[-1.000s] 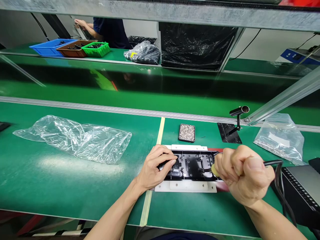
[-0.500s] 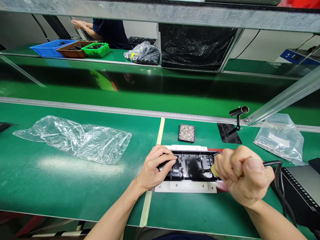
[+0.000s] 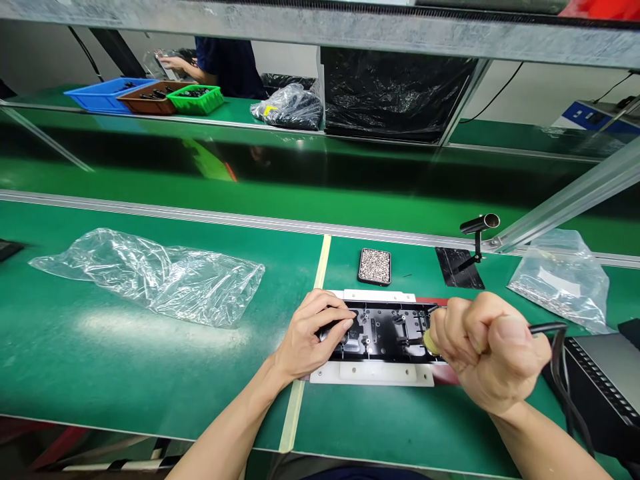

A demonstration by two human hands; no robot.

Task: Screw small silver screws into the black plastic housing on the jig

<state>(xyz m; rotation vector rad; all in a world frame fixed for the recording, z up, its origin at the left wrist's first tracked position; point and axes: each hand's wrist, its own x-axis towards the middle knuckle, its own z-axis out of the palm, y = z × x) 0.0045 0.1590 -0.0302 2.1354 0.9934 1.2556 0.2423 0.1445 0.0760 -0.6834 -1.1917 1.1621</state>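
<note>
A long black plastic housing [image 3: 385,331] with small posts and ribs lies in a white fixture [image 3: 373,373]. My left hand [image 3: 314,333] is curled over the housing's left end, thumb and index finger close together. Whether a small piece sits between those fingertips is hidden. My right hand [image 3: 487,350] makes a fist around an upright corded tool with a yellow collar [image 3: 430,343], above the housing's right part. The fist covers most of the tool, and a black cord [image 3: 547,327] leaves it at the thumb side. Behind the fixture sits a small black tray [image 3: 375,267] of tiny silvery parts.
A clear plastic bag [image 3: 165,277] lies to the left. On the right are a stand with a metal tube [image 3: 480,223], a bag of small parts [image 3: 560,280] and a black vented box [image 3: 600,387]. Across the bench, a person [image 3: 225,67] works beside coloured bins [image 3: 195,101].
Both my hands and the housing keep their places, with only a slight shift of the view. The person across now handles a clear plastic wrapping.
</note>
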